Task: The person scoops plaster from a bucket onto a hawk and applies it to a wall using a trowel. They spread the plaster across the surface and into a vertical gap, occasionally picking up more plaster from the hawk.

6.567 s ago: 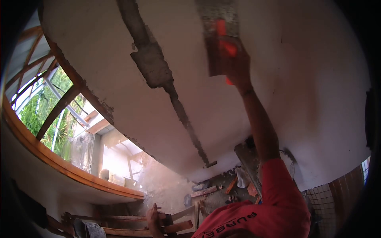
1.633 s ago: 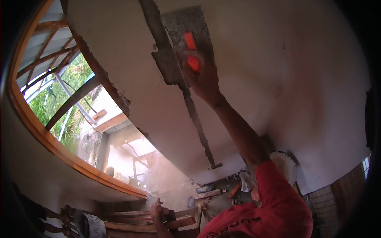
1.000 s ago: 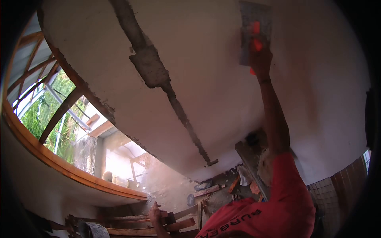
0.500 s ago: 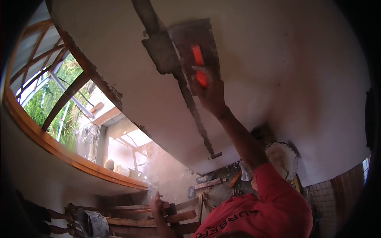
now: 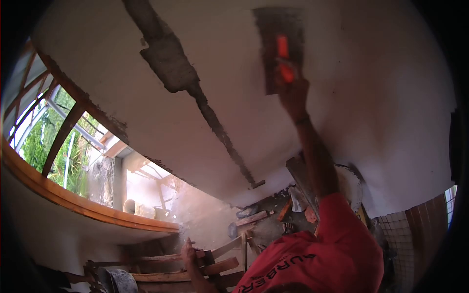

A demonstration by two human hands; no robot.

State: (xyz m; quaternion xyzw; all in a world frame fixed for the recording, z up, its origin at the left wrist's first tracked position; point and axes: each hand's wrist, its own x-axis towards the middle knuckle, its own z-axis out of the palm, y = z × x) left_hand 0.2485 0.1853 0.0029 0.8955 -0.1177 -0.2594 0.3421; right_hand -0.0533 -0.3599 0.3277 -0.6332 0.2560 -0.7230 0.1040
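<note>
While the right hand grasps a trowel by its red handle, blade over the pale wall, right of the dark grey strip, the left hand is near left, beside wooden planks; whether it holds anything, I cannot tell.

From my remote seat I take this for a building site, a room with its finishes incomplete. The plastered wall carries a rough, dark channel. At the wall's foot I make out rubble; left of the wall, a wooden window frame; lower left of the wall, rough planks and a smeared bucket.
</note>
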